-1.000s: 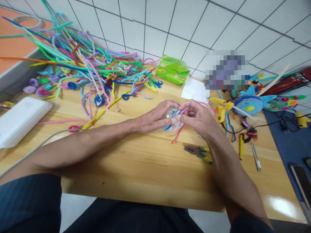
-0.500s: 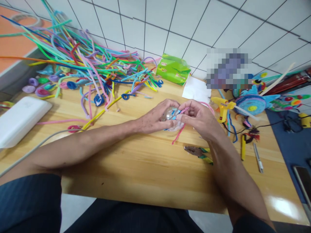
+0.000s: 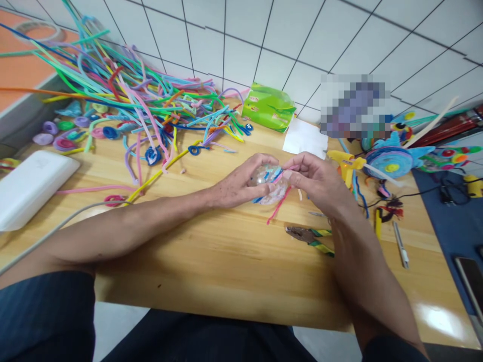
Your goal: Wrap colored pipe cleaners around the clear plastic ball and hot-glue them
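Note:
My left hand is wrapped around a clear, rounded plastic piece with blue bits on its surface, holding it just over the wooden table. Thumb and fingers of my right hand pinch a pink pipe cleaner that lies across the top of the plastic piece. A darker pink strand sticks out below it toward the table. Pliers with green and yellow handles rest near my right wrist. My fingers hide part of the plastic piece.
Many coloured pipe cleaners are heaped at the back left, beside a white box-shaped device. Behind my hands are a green packet and white paper. A yellow glue gun, blue fish-like craft and cutter lie right.
My right hand has shifted slightly right, drawing the pink pipe cleaner across the plastic piece, more of which now shows. My left hand keeps nearly the same place.

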`<state>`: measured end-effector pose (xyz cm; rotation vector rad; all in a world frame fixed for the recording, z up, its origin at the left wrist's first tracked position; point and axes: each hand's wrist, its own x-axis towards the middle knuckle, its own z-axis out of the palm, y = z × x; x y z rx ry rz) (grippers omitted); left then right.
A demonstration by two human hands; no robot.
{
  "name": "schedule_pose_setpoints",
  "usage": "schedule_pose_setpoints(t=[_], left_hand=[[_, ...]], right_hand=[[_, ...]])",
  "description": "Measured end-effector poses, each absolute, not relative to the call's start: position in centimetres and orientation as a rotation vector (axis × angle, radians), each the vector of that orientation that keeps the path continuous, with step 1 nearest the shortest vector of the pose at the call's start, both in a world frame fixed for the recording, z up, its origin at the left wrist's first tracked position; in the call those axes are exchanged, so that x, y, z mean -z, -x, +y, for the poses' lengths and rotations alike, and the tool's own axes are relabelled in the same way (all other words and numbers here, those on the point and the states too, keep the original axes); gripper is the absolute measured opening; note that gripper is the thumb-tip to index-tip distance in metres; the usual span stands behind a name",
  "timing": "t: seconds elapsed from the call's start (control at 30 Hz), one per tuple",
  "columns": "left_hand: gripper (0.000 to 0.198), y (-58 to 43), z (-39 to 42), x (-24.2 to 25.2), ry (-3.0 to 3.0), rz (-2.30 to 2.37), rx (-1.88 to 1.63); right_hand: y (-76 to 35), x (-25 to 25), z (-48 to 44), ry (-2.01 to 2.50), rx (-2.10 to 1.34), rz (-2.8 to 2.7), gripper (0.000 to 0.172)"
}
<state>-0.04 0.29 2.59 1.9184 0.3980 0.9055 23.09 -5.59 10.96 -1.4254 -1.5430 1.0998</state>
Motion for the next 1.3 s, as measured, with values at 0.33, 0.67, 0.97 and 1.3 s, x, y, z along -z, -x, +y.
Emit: schedule_pose_setpoints(t=[0.33,0.67,0.97,1.3], left_hand=[[0.052,-0.2,0.0,-2.8,-2.018,0.482,-0.836],[0.064,-0.2,0.2,-1.3,-2.137,0.351,-1.055],[0.056,0.0,0.5,-2.8,-2.185,0.348,-0.964],[0.074,0.0,0.8,-1.8,-2.201,0.410,-1.002]], right_hand=[[-23.5,-10.8,-5.2,1.546,-0.930,-1.662,0.017],[-22.8,-11.2,-5.8,1.515,-0.940,-1.682,0.013],[-22.7,-10.9,-5.9,1.493,-0.952,-1.664,0.021],[-22.8,-10.9,-5.7,1.400,-0.953,-1.606,0.014]])
